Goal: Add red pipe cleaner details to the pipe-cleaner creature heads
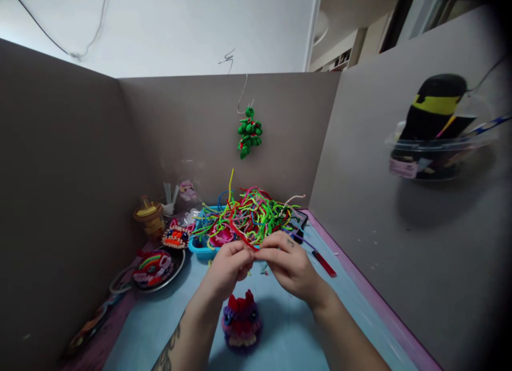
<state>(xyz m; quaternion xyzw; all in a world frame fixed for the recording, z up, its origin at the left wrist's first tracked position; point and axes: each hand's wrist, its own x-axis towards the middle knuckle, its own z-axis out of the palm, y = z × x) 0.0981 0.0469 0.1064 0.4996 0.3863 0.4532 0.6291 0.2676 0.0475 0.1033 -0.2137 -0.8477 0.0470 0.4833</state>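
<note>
My left hand (229, 267) and my right hand (291, 265) meet above the middle of the table, fingertips close together. Both pinch a red pipe cleaner (242, 234), whose free end sticks up to the left in front of the pile. Below my hands sits a small fuzzy figure (241, 323) in red and purple with blue eyes and a pale lower edge. Just beyond my fingers, a heap of multicoloured pipe cleaners (260, 213) fills a blue tray (205, 252). My fingers hide the pipe cleaner's lower end.
To the left are a round pan (182, 261) holding a rainbow-striped fuzzy piece, an orange fuzzy face (176, 236) and a brown pot (150, 220). A red-handled tool (325, 264) lies right. A green ornament (249, 133) hangs on the back panel; a clear bin (440, 145) hangs on the right panel.
</note>
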